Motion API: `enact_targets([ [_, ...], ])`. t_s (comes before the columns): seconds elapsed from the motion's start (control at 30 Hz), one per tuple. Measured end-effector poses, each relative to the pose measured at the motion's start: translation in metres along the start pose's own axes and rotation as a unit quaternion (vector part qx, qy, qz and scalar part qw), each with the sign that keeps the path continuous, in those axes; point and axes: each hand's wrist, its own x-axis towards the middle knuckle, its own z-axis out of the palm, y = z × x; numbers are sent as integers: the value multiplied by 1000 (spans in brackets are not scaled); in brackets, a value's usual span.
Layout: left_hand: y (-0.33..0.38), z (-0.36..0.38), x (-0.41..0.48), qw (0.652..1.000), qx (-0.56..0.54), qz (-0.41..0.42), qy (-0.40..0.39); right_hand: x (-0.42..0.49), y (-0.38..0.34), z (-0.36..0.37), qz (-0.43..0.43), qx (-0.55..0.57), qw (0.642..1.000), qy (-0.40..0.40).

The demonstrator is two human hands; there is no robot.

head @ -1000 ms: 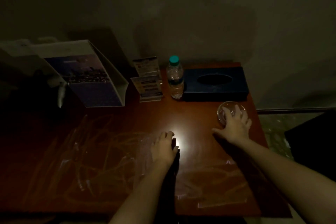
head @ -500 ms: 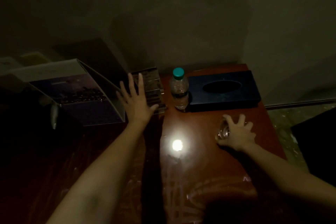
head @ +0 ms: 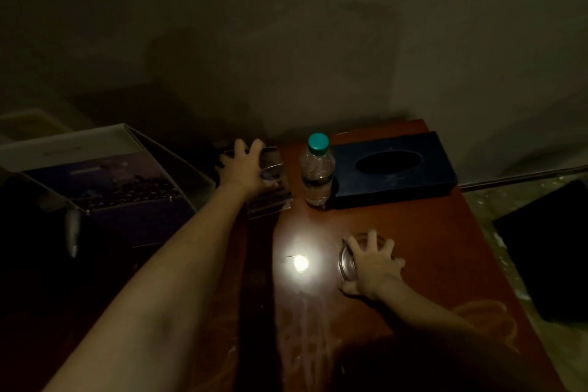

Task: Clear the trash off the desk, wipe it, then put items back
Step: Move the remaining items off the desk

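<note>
Left grip (head: 246,169) around card stand (head: 273,199) beside bottle (head: 317,169); right grip (head: 375,264) around glass dish (head: 346,262).

The desk (head: 429,232) is polished reddish wood, glossy enough to throw back a hard spot of light, with dull cloudy smears toward six o'clock. At twelve o'clock the bottle (head: 316,175) is thin, clear, ridged plastic. The tissue box (head: 391,178) at one o'clock looks matt; its material I can't tell. The dish (head: 346,261) at three o'clock is clear shiny glass. The card stand (head: 270,200) at eleven and the brochure holder (head: 111,181) at ten are glossy clear plastic over printed paper.
</note>
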Motion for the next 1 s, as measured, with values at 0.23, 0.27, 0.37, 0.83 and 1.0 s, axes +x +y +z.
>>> enact_targets([
  [0.23,-1,9,-8,1000,-27,-2,7,-4,-4,4,24,32,999,12],
  [0.27,-1,14,-11,999,-29,-3,16,-5,-4,7,26,32,999,6],
  [0.37,-8,30,-27,997,-31,-11,67,-15,-8,16,17,34,999,6],
  [0.83,-8,45,-125,984,-92,-84,126,-56,1,37,8,65,997,48],
  [1.0,-1,49,-167,981,-63,-143,115,-59,2,31,-20,51,997,52],
])
